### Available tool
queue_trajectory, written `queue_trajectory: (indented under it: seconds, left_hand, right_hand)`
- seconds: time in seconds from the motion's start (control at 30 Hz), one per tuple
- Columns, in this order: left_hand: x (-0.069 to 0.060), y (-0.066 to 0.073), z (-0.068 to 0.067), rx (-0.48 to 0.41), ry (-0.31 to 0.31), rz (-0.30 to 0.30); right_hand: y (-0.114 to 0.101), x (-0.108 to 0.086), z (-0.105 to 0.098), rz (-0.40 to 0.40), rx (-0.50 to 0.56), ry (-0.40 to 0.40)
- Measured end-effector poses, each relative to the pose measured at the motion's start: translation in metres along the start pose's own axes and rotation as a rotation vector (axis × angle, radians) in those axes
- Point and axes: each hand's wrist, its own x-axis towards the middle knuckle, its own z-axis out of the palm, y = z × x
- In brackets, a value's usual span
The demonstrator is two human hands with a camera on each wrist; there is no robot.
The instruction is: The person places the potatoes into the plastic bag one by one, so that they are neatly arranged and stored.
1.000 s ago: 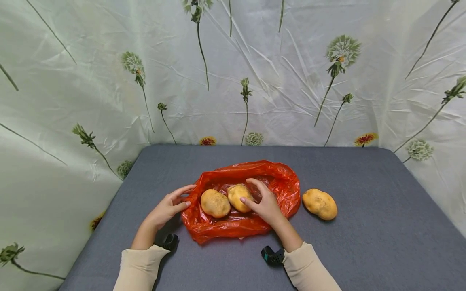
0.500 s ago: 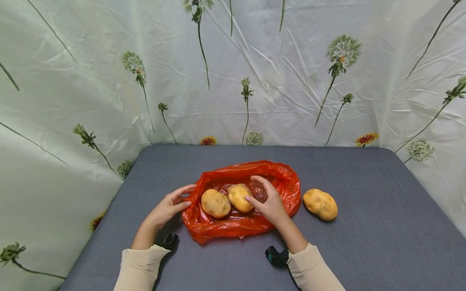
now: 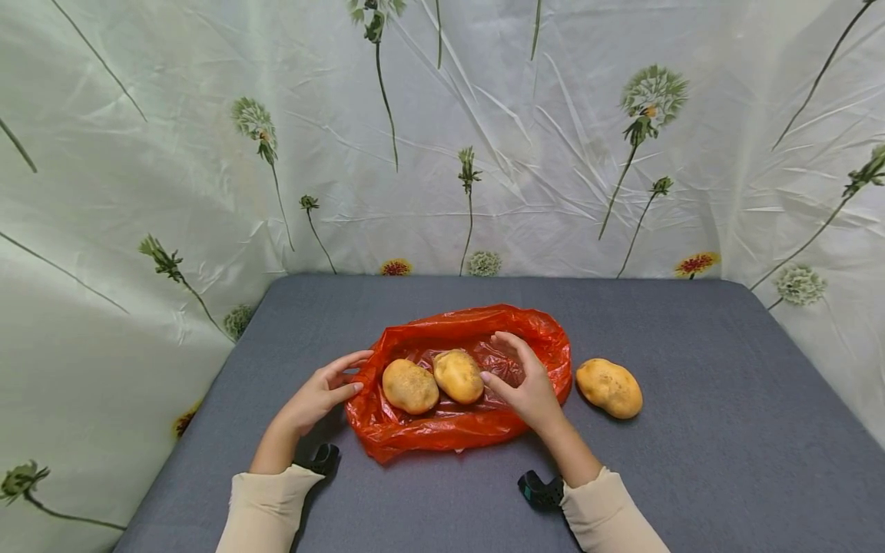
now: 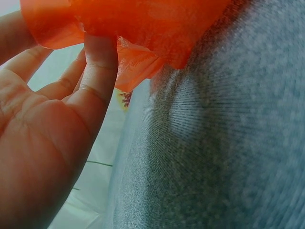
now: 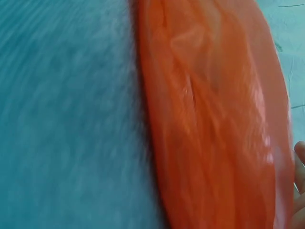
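Note:
A red plastic bag (image 3: 449,439) lies wide open on the table with two potatoes inside, a browner left one (image 3: 410,386) and a yellower right one (image 3: 459,376). My left hand (image 3: 319,395) is at the bag's left edge; in the left wrist view the thumb of that hand (image 4: 52,114) and its fingers touch the orange-red plastic (image 4: 143,24). Over the bag, just right of the yellower potato, my right hand (image 3: 528,388) has thumb and fingers spread apart, holding nothing. The right wrist view shows mostly the bag's side (image 5: 214,124), with fingertips (image 5: 300,167) at the right edge.
A third potato (image 3: 609,389) lies on the grey table (image 3: 691,461) just right of the bag. Behind and to the left of the table hangs a pale curtain (image 3: 415,138) printed with flowers. Black wrist devices are at both wrists.
My right hand has moved right, away from the yellower potato, which stays in the bag. The left hand and the bag have hardly moved.

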Motion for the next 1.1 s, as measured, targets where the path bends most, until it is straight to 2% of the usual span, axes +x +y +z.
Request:
queue_trajectory:
  seconds: [0.3,0.73,1.1]
  left_hand:
    - [0.000,0.000,0.001,0.006,0.003,0.005]
    - [0.001,0.000,0.001,0.010,0.005,0.002]
    - [0.001,-0.001,0.002,0.021,0.003,-0.014]
  right_hand:
    - [0.001,-0.008,-0.016,0.016,-0.044,0.029]
    - [0.004,-0.017,-0.042,-0.012,-0.112,0.049]
    - [0.002,-0.029,-0.068,0.029,-0.194,0.067]
